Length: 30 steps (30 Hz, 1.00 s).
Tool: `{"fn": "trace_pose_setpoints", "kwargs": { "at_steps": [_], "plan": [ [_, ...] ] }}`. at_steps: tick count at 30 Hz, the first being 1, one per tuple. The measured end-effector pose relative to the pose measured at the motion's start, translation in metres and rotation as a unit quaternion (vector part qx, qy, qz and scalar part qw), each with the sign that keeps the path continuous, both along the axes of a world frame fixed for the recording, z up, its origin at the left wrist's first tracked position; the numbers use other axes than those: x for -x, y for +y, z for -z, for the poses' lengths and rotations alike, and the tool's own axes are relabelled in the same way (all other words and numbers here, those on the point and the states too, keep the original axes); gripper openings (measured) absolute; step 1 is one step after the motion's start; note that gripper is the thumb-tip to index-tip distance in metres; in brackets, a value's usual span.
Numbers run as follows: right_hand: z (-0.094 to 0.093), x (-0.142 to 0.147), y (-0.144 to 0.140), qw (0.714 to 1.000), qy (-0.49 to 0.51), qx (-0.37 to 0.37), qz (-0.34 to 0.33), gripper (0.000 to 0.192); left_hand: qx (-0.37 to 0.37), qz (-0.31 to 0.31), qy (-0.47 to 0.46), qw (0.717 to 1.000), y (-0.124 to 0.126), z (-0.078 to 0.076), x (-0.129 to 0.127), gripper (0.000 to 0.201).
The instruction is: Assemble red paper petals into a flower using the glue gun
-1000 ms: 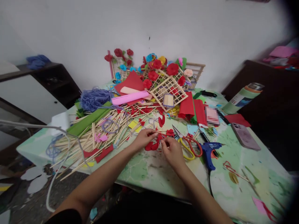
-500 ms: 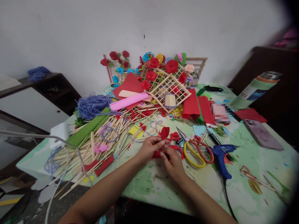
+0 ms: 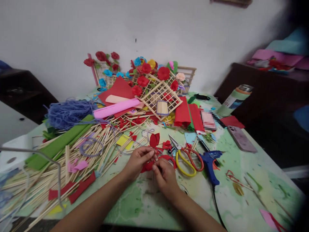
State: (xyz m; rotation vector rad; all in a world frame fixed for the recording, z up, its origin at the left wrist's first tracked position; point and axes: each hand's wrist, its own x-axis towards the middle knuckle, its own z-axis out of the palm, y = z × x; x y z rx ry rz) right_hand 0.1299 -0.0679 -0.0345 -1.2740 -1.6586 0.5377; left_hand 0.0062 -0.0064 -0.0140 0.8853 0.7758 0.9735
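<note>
Head view shows both hands meeting low over the green-patterned tabletop [image 3: 241,199]. Left hand [image 3: 137,161] has its grip pinched on a red paper piece [image 3: 147,166], thumb and fingertips closed over its upper edge. Right hand [image 3: 165,175] curls beside it, its grip pressed onto the same red paper piece from the near side, so the two hands touch. That paper sits between the hands, just above the tabletop, near its front middle. Just to the right lie yellow-and-red scissors [image 3: 187,156], and beyond them a blue glue gun [image 3: 209,161] with its cord trailing toward the near edge. A loose red petal [image 3: 154,140] stands just behind the hands. Wooden sticks [image 3: 96,145] spread in a heap to the left, with purple yarn [image 3: 66,112] behind them. A stick lattice with paper flowers [image 3: 159,93] rises at the far side against the wall.
</note>
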Motion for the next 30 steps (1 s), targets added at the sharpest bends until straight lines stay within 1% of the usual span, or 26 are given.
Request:
{"fn": "trace_pose_setpoints", "kwargs": {
  "at_steps": [3,9,17,20,24,27,30],
  "plan": [
    [-0.0004,-0.0026,-0.0004,1.000,0.011,-0.003,0.008,0.017,-0.006,0.013,0.020,1.000,-0.0017,0.0023,-0.0013,0.027],
    [-0.0007,-0.0085,0.0000,0.999,0.031,-0.004,0.027,0.019,-0.008,0.006,0.031,0.999,-0.0041,0.0061,-0.0036,0.026],
    [-0.0007,-0.0072,-0.0009,0.999,0.041,0.024,0.024,0.020,0.025,-0.021,-0.023,0.999,-0.0014,0.0019,-0.0017,0.025],
    [0.0003,-0.0061,-0.0021,0.999,0.039,0.022,0.020,0.021,0.026,-0.026,-0.019,0.999,-0.0004,0.0014,-0.0011,0.026],
    [0.0011,-0.0053,-0.0027,0.998,0.044,0.030,0.019,0.021,0.023,-0.015,-0.012,1.000,-0.0017,0.0022,-0.0014,0.027],
    [0.0015,-0.0051,-0.0026,0.997,0.060,0.041,0.019,0.022,0.025,-0.013,-0.010,1.000,-0.0034,0.0033,-0.0019,0.028],
    [0.0027,-0.0053,-0.0015,0.993,0.100,0.065,0.016,0.024,0.039,-0.016,-0.026,0.999,-0.0042,0.0042,-0.0019,0.029]
  ]
}}
